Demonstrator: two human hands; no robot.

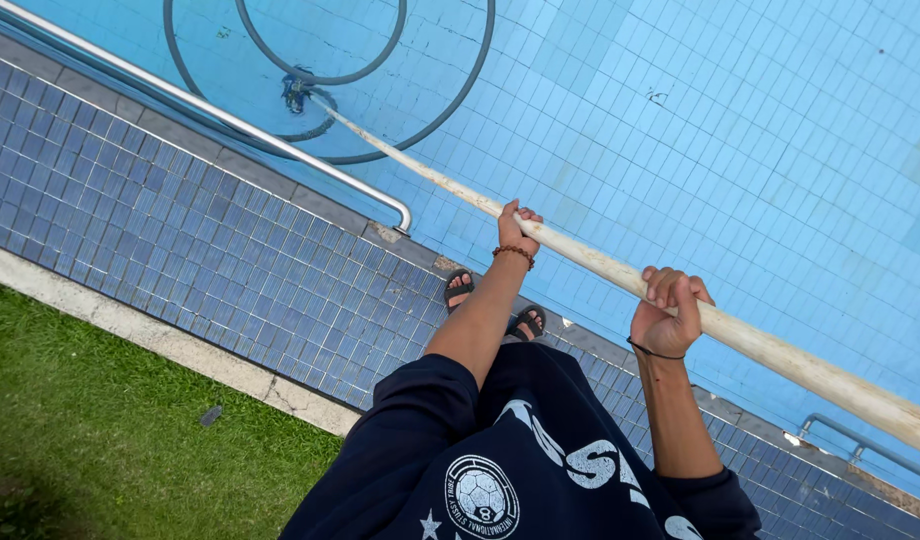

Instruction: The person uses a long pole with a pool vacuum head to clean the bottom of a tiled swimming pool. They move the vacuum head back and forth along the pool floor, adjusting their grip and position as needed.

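A long whitish pole point(580, 255) runs from the lower right down into the pool water, ending at a dark cleaning head point(298, 90) on the pool floor. My left hand point(517, 230) grips the pole further down its length, a beaded band on the wrist. My right hand point(668, 312) grips it higher up, with a thin dark band on the wrist. A dark hose point(450, 105) loops underwater around the cleaning head. My sandalled feet point(460, 288) stand on the blue-tiled pool edge point(180, 240).
A metal handrail point(230, 125) runs along the pool edge and bends down near my feet; another rail point(860, 445) shows at the lower right. Grass point(100, 430) lies behind a pale concrete strip point(160, 340). The pool's light blue tiles point(760, 120) fill the upper right.
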